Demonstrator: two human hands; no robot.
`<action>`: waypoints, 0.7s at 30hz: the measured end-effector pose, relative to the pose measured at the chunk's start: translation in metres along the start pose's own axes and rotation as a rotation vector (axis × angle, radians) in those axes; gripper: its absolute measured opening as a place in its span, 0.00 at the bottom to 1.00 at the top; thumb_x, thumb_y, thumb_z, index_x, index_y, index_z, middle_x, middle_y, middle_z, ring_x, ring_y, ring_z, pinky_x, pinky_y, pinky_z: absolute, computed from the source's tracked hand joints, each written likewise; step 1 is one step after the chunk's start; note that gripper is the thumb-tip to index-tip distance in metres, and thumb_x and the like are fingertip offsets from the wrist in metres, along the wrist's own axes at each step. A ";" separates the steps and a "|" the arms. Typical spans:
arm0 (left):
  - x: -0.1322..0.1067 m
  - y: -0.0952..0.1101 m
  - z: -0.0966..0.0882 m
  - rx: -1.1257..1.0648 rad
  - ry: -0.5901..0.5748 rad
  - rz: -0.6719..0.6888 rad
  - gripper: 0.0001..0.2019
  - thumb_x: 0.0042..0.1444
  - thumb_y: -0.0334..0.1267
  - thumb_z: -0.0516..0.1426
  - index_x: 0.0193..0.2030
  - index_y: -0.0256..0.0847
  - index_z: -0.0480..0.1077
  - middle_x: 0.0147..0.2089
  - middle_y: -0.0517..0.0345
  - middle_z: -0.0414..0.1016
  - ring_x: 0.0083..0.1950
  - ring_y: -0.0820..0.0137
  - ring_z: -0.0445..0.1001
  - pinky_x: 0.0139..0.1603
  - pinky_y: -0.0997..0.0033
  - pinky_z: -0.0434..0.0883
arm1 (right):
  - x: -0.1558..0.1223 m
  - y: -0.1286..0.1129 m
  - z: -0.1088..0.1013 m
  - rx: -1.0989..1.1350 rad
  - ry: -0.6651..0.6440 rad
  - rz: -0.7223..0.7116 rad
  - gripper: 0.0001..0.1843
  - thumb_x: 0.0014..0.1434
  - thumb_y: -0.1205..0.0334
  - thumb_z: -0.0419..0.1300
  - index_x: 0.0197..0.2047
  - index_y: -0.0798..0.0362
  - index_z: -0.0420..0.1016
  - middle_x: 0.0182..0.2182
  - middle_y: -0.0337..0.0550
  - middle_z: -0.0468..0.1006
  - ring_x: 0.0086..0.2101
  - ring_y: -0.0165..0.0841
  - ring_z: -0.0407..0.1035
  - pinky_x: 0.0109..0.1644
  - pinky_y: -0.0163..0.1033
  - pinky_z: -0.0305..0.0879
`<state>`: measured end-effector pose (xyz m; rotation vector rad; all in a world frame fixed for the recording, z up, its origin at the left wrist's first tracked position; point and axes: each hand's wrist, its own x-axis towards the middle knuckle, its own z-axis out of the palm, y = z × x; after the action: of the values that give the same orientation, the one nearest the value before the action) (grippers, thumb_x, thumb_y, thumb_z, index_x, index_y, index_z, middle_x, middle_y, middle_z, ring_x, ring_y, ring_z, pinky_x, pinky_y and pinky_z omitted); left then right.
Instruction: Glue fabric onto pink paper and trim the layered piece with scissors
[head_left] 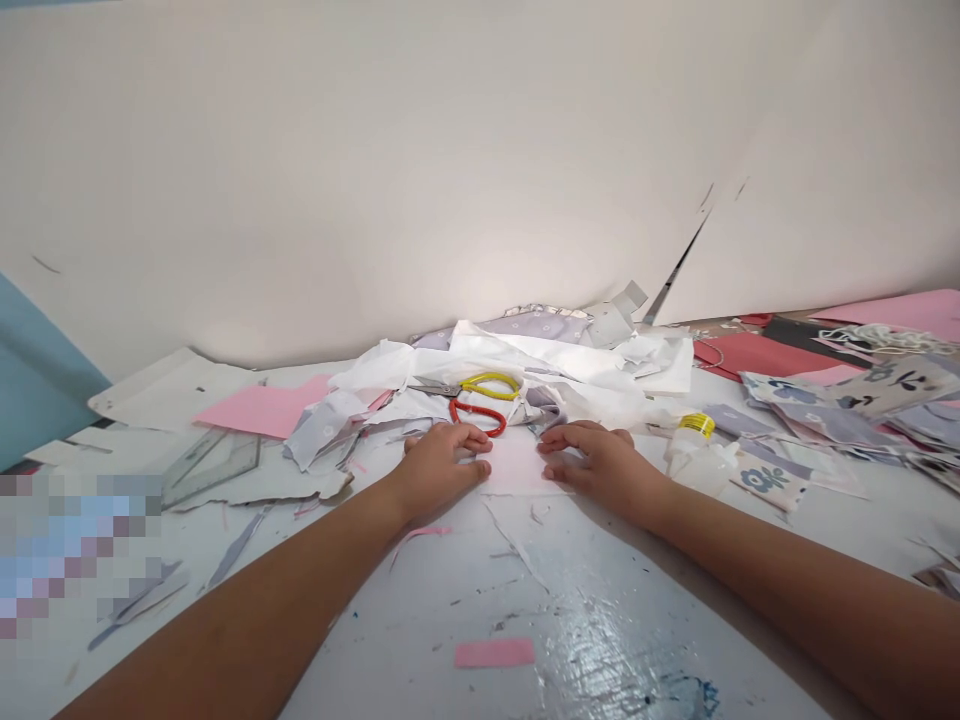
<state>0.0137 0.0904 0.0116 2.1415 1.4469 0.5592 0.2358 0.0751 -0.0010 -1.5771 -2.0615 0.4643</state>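
Observation:
Both my forearms reach forward over a white, paint-stained table (585, 620). My left hand (439, 465) and my right hand (600, 460) rest on the two sides of a small pale pink paper (516, 468), fingers curled and pressing its edges flat against the table. Just beyond the paper lie scissors (480, 398) with one yellow handle and one red handle, on a heap of white paper scraps (540, 365).
A glue bottle with a yellow cap (694, 440) lies right of my right hand. Flower-printed paper pieces (832, 410) and red and pink sheets (757, 352) cover the right side. A pink sheet (262, 410) lies at left, a pink strip (493, 653) near me. A white wall stands behind.

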 end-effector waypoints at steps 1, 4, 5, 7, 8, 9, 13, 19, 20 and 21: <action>0.000 0.000 0.000 0.029 0.005 0.010 0.14 0.43 0.44 0.55 0.40 0.50 0.68 0.48 0.63 0.71 0.53 0.62 0.63 0.54 0.60 0.56 | 0.000 0.000 -0.001 -0.006 -0.024 0.008 0.13 0.46 0.53 0.58 0.37 0.43 0.71 0.41 0.37 0.75 0.49 0.43 0.60 0.53 0.52 0.44; 0.000 0.000 0.000 0.101 0.009 0.036 0.16 0.41 0.46 0.56 0.40 0.51 0.68 0.47 0.64 0.71 0.55 0.59 0.60 0.55 0.55 0.52 | 0.001 0.001 -0.003 -0.028 -0.056 0.016 0.13 0.45 0.52 0.58 0.37 0.42 0.71 0.39 0.36 0.76 0.52 0.45 0.55 0.52 0.53 0.43; 0.000 0.000 0.000 0.112 0.007 0.041 0.16 0.41 0.47 0.56 0.40 0.51 0.68 0.46 0.64 0.72 0.56 0.58 0.59 0.55 0.54 0.51 | 0.001 0.001 -0.004 -0.035 -0.062 0.013 0.13 0.45 0.52 0.58 0.37 0.41 0.71 0.39 0.36 0.76 0.52 0.45 0.55 0.52 0.54 0.43; 0.000 0.000 0.001 0.119 0.001 0.045 0.16 0.41 0.47 0.56 0.40 0.51 0.68 0.47 0.63 0.72 0.56 0.58 0.59 0.55 0.53 0.51 | 0.000 0.002 -0.005 -0.038 -0.067 0.008 0.13 0.46 0.52 0.58 0.37 0.41 0.71 0.39 0.35 0.76 0.51 0.44 0.56 0.52 0.54 0.44; 0.000 0.000 0.001 0.120 0.002 0.044 0.16 0.41 0.46 0.56 0.40 0.51 0.68 0.47 0.63 0.71 0.55 0.58 0.59 0.55 0.53 0.51 | -0.001 0.003 -0.005 -0.035 -0.063 0.008 0.13 0.46 0.52 0.58 0.37 0.41 0.71 0.39 0.35 0.75 0.50 0.44 0.57 0.52 0.53 0.44; 0.000 0.000 0.001 0.118 0.006 0.043 0.16 0.42 0.46 0.56 0.40 0.51 0.68 0.47 0.62 0.71 0.55 0.58 0.60 0.55 0.53 0.51 | -0.002 0.003 -0.005 -0.029 -0.048 0.005 0.13 0.46 0.52 0.58 0.38 0.42 0.71 0.40 0.36 0.75 0.49 0.43 0.59 0.52 0.52 0.45; -0.002 0.001 0.002 0.098 0.057 0.037 0.13 0.47 0.43 0.51 0.41 0.50 0.68 0.48 0.61 0.70 0.53 0.61 0.63 0.56 0.55 0.50 | -0.004 0.002 -0.002 0.011 0.058 -0.041 0.15 0.50 0.51 0.55 0.40 0.44 0.70 0.42 0.39 0.73 0.46 0.39 0.62 0.52 0.49 0.47; -0.001 0.003 0.002 0.126 0.009 0.096 0.15 0.45 0.44 0.54 0.42 0.50 0.67 0.49 0.61 0.69 0.54 0.61 0.60 0.55 0.57 0.52 | 0.000 0.001 0.003 -0.042 -0.057 -0.034 0.18 0.45 0.48 0.59 0.40 0.42 0.70 0.45 0.39 0.70 0.50 0.43 0.57 0.52 0.52 0.46; -0.001 0.003 0.002 0.130 -0.010 0.087 0.16 0.45 0.45 0.54 0.43 0.50 0.67 0.49 0.60 0.69 0.55 0.60 0.59 0.55 0.57 0.51 | 0.000 0.001 0.003 -0.056 -0.061 -0.029 0.18 0.44 0.48 0.59 0.40 0.41 0.70 0.45 0.38 0.70 0.51 0.44 0.55 0.52 0.53 0.46; 0.000 0.002 0.002 0.132 -0.022 0.072 0.17 0.45 0.46 0.54 0.43 0.50 0.67 0.50 0.59 0.68 0.55 0.60 0.59 0.56 0.56 0.50 | 0.000 0.001 0.003 -0.071 -0.063 -0.029 0.18 0.44 0.47 0.59 0.40 0.40 0.70 0.45 0.38 0.71 0.51 0.44 0.54 0.52 0.54 0.46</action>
<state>0.0161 0.0890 0.0116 2.3026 1.4363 0.4766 0.2352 0.0758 -0.0036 -1.5893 -2.1669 0.4401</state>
